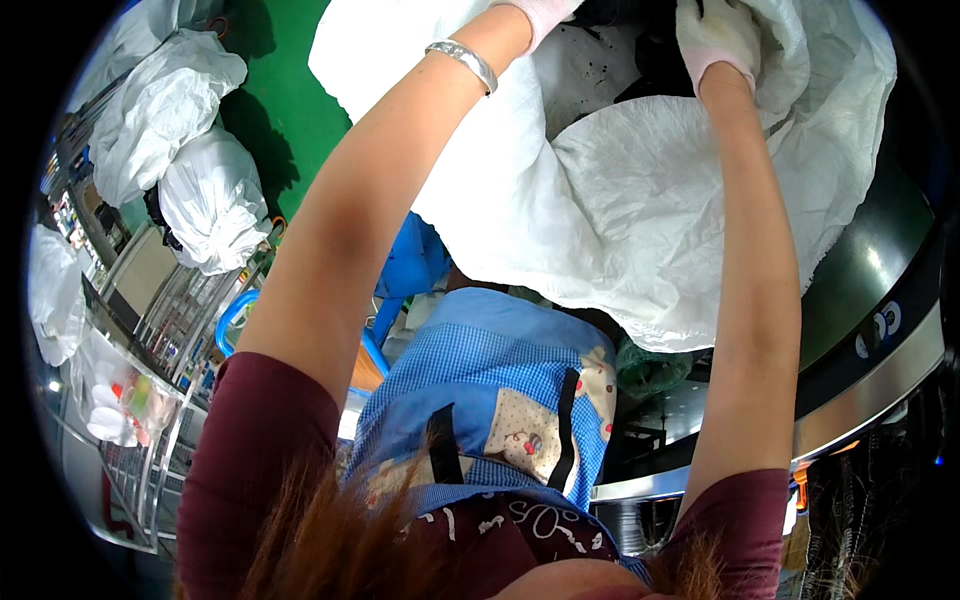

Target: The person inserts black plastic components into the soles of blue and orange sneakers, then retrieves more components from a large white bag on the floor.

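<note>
A large white woven sack (640, 220) lies spread open in front of me, its mouth folded back. Dark material (655, 60) and a pale grey surface with dark specks (590, 70) show inside. My left hand (545, 12), in a white glove with a pink cuff, reaches to the sack's far left side, and the upper picture edge cuts off its fingers. My right hand (718, 40), gloved alike, is at the sack's mouth beside the dark material. Its fingers are mostly cut off too, so its grip cannot be made out.
Wire carts (185, 330) stand on the left with tied white bags (210, 195) on them. Green floor (290, 75) lies beyond. A dark machine surface with a curved metal rim (880, 370) borders the right. A blue tube handle (228, 318) is near my left arm.
</note>
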`<state>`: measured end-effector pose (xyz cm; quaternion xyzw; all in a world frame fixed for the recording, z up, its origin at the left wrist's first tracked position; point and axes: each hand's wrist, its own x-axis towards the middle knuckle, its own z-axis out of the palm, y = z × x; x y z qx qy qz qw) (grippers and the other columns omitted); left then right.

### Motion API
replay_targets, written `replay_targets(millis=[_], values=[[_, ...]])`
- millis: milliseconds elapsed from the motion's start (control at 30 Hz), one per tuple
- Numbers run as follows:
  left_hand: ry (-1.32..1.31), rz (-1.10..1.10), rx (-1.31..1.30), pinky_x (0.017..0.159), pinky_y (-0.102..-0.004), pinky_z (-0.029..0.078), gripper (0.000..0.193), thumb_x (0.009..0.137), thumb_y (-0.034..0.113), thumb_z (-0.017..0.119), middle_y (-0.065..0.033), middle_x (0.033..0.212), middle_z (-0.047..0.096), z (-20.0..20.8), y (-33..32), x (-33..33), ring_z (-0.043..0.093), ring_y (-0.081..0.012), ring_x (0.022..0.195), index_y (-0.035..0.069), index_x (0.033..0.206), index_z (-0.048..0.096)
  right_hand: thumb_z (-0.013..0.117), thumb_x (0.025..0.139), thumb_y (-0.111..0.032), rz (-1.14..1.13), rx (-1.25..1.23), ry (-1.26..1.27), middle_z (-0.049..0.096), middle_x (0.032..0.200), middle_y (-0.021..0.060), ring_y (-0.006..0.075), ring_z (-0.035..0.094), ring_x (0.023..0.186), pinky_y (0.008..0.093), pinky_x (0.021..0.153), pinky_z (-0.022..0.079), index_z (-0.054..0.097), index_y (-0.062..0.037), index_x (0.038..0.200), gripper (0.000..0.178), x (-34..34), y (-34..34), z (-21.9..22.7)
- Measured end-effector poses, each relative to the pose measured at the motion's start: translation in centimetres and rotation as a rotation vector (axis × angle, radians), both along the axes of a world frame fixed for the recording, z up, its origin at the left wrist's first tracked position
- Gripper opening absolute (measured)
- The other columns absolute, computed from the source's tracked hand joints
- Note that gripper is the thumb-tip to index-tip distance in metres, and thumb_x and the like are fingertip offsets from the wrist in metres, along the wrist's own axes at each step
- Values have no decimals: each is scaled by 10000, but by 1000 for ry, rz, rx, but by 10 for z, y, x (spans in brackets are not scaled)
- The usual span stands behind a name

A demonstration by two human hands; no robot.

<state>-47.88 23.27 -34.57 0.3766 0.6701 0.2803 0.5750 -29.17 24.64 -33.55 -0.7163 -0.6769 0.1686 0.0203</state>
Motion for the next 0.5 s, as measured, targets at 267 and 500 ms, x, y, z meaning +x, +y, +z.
replay_targets(millis=[267,500], values=[[267,246,133,923,-378,462,497,830,303,686,-259,1119,630,-1,-31,50,603,-361,1067,-69,1134,559,504,905,-255,218,76,-124,595,1261,193,362,540,1184,433,1031,414,661,-46,1143,353,-14,25,-30],[212,198,87,954,-368,452,574,777,285,735,-243,1147,631,20,-17,53,602,-324,1089,-74,1184,547,402,958,-460,238,-9,75,543,1382,136,307,485,1296,387,1066,390,587,-82,1299,541,-5,57,-70]])
